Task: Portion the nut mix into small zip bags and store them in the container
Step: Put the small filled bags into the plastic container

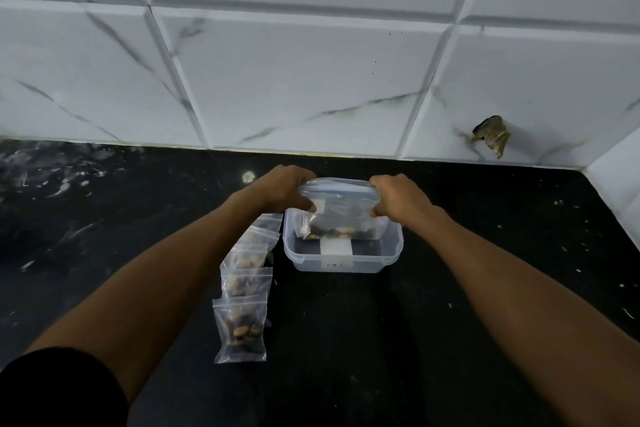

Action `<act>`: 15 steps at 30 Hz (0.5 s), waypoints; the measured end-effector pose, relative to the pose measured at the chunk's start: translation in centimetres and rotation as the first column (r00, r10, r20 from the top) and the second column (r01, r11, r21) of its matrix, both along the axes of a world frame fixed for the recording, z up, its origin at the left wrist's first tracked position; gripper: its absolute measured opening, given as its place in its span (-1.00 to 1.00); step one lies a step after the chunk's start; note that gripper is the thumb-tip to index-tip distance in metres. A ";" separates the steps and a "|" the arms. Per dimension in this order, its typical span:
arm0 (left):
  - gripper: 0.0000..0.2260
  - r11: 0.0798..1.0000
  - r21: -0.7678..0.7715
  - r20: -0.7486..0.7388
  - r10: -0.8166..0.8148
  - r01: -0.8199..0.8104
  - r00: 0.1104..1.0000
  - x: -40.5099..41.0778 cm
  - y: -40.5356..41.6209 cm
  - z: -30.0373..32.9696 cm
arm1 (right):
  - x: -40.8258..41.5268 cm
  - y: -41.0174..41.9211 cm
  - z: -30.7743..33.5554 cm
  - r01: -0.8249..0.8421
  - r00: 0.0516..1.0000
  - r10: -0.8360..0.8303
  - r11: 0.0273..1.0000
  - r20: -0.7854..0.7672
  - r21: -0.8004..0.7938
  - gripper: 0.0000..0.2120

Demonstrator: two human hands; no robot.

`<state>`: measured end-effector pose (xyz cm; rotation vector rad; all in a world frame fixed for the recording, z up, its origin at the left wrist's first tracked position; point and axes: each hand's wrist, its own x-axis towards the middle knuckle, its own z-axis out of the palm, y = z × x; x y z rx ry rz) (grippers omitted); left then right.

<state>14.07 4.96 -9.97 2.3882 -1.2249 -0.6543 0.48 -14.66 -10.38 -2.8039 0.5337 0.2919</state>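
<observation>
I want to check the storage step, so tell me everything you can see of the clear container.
The container is a clear, rectangular plastic tub with rounded corners and a thick rim, lid off, upright on the black counter. A white label shows through its floor, a small dark tag on its near wall. A bag of nuts, held by both hands, dips into its far side. Filled small bags lie to its left.

Black counter (346,340), flecked and streaked with white, most near its left edge. White wall tiles (294,80) with grey-black marble veins. Clear container (343,253), white label on its near wall. Clear bag (341,215) above it, blue strip along the top, brown and dark nuts inside. Clear small bags (242,291) left of container, brown nuts within. Black sleeve (59,392).
</observation>
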 end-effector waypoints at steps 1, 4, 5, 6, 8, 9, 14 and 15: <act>-0.72 0.999 -0.022 -0.060 0.028 -0.029 0.998 0.1 0.3 -0.1 | 0.0 -0.1 0.0 0.022 1.000 -0.022 0.999 -0.009 0.050 -0.70; -0.69 0.988 -0.091 -0.242 0.098 -0.123 0.965 0.1 1.6 -0.5 | -0.1 -0.7 0.3 0.093 0.995 -0.087 0.976 -0.039 0.196 -0.69; -0.67 0.978 -0.116 -0.306 0.130 -0.172 0.943 -0.1 2.0 -0.6 | -0.3 -1.1 0.3 0.112 0.994 -0.105 0.965 -0.044 0.239 -0.69; -0.63 0.963 -0.141 -0.371 0.163 -0.230 0.914 -0.3 2.5 -0.7 | -0.6 -1.4 0.3 0.134 0.991 -0.126 0.942 -0.046 0.306 -0.68; -0.58 0.927 -0.163 -0.465 0.229 -0.337 0.855 -0.9 3.2 -0.8 | -1.3 -1.9 0.2 0.175 0.984 -0.166 0.861 -0.061 0.477 -0.66; -0.58 0.914 -0.157 -0.493 0.256 -0.374 0.831 -1.2 3.6 -0.9 | -1.7 -2.1 0.2 0.190 0.981 -0.180 0.820 -0.072 0.540 -0.63; -0.29 0.864 -0.134 -0.560 0.338 -0.485 0.757 -2.3 5.9 -0.3 | -4.0 -1.9 0.5 0.286 0.923 -0.377 0.811 0.081 0.511 -0.36; -0.27 0.859 -0.138 -0.540 0.353 -0.493 0.765 -2.5 6.6 0.2 | -4.5 -1.5 0.8 0.306 0.880 -0.434 0.828 0.193 0.470 -0.37</act>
